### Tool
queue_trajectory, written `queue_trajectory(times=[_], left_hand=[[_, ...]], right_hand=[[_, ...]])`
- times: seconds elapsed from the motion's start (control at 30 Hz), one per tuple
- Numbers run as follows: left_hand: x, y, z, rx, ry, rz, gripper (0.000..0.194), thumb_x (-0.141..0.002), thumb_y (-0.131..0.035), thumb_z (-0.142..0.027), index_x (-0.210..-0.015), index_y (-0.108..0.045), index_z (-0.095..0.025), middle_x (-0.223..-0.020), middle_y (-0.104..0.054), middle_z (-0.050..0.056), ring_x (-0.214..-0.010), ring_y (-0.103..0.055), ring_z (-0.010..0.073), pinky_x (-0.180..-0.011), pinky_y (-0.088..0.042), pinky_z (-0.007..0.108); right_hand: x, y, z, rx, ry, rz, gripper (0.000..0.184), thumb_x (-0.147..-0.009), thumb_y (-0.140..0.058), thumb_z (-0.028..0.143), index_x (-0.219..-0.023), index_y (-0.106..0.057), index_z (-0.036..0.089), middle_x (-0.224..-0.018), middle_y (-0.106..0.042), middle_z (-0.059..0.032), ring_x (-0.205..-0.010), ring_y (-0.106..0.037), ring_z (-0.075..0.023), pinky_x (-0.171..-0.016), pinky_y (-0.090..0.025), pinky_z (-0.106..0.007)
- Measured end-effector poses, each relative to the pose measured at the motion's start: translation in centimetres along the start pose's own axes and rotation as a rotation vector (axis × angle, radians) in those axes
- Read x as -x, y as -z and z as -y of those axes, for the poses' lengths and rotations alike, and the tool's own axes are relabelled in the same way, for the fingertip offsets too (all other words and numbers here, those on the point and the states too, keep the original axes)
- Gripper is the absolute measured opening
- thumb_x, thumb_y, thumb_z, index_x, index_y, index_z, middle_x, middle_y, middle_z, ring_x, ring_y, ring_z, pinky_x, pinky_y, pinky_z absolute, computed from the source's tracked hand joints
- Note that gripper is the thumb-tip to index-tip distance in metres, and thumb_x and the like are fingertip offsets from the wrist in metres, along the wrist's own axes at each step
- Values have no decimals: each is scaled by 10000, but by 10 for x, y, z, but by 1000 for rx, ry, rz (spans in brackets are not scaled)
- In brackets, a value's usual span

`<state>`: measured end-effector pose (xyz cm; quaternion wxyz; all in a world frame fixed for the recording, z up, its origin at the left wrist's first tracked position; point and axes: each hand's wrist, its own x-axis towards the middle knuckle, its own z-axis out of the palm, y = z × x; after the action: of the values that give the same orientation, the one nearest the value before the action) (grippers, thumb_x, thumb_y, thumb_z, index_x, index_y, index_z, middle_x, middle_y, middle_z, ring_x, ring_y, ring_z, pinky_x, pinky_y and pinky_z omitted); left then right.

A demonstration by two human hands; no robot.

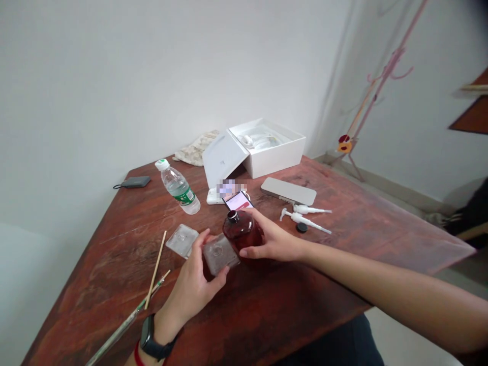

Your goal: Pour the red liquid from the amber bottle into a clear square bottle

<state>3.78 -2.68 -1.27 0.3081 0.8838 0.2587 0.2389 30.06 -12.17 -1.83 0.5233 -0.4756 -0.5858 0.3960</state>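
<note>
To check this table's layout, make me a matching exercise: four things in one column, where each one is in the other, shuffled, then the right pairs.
Things:
1. Pumps
2. Amber bottle
3. Water bottle
4. Clear square case

States:
A. Lying on its side
B. In the left hand
C. Beside a small black disc
D. In the right hand

Pairs: 1-C, 2-D, 3-A, 4-B
</note>
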Motion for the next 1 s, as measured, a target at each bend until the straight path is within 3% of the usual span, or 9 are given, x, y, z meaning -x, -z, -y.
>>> queue_trajectory(times=[0.27, 0.53, 0.8, 1.0], left_hand=[[1, -1, 4, -48, -14, 18, 829, -1005, -698, -407, -1680, -250, -231, -1488, -659, 216, -1379, -682, 386, -1151, -547, 621], [2, 0, 7, -112, -20, 32, 821, -1012, -691, -417, -1682, -260, -220, -1533, -636, 235, -1406, -666, 402, -1161, -540, 649], [1, 1, 2, -127, -32, 42, 784, -1014, -685, -392, -1664, -289, -207, -1534, -638, 230, -1412, -672, 389, -1167, -554, 609], [2, -1, 1, -126, -20, 34, 813, -1015, -683, -390, -1684, -266, -192, -1540, -635, 244, -1422, -662, 400, -1159, -557, 621]], right_hand=[[0, 2, 1, 38, -10, 3, 1136, -801, -966, 503, -1691, -313, 237, -1608, -585, -171, -1506, -569, -365, -1319, -378, -563], [-3, -1, 5, -40, 40, 29, 867, -791, -973, 452, -1504, -551, 198, -1460, -704, -143, -1366, -674, -348, -1230, -495, -531], [-2, 1, 5, 21, 40, 12, 897, -785, -980, 447, -1520, -525, 207, -1514, -669, -164, -1414, -644, -364, -1265, -452, -568], [-2, 1, 5, 40, 36, 19, 933, -783, -978, 480, -1538, -507, 199, -1487, -688, -171, -1380, -669, -367, -1236, -482, -561]])
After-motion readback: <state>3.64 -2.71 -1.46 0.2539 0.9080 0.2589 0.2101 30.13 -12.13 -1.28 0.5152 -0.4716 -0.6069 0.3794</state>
